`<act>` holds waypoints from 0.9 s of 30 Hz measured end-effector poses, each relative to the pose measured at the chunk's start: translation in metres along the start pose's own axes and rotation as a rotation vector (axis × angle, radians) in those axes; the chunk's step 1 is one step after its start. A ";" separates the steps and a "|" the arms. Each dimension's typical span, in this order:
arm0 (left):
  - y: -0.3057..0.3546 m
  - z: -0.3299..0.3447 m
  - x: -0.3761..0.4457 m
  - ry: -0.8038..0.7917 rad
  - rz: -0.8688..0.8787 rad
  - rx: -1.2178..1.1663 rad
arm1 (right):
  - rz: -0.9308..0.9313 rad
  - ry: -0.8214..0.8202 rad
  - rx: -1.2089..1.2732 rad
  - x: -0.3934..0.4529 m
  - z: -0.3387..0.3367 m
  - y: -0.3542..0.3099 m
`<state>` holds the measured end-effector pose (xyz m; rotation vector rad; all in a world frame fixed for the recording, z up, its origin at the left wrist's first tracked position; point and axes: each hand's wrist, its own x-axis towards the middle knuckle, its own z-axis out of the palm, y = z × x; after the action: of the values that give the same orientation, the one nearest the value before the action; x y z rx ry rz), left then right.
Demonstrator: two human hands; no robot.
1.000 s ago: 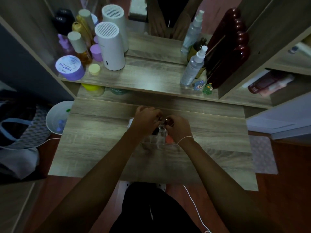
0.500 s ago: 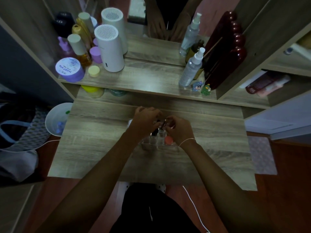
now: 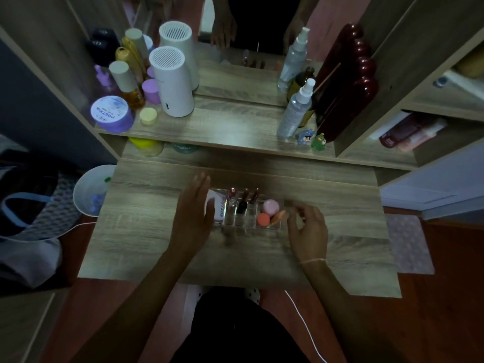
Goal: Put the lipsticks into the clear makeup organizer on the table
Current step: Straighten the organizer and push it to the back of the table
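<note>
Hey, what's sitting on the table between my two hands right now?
In the head view, the clear makeup organizer lies between the left hand and right hand, holding upright lipsticks in its middle slots and round sponges on its right.

head-worn view, steeply down onto table [image 3: 157, 231]

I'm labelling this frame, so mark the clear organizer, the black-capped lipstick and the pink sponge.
clear organizer [image 3: 272, 227]: head view, front right rim.
black-capped lipstick [image 3: 242, 207]: head view, its dark lower body.
pink sponge [image 3: 271, 206]: head view, top of its rounded surface.
</note>
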<state>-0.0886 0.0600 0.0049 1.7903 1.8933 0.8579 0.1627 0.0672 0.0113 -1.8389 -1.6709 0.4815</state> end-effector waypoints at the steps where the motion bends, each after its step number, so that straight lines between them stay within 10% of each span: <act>1: -0.005 0.004 -0.013 -0.041 0.007 0.028 | 0.024 -0.027 -0.013 -0.011 0.002 0.008; 27: -0.055 0.039 -0.064 -0.376 -0.082 0.353 | -0.082 -0.436 -0.409 -0.065 0.059 0.054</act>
<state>-0.0975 0.0037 -0.0685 1.8896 1.9282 0.1418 0.1577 0.0135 -0.0764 -2.0413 -2.2666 0.5684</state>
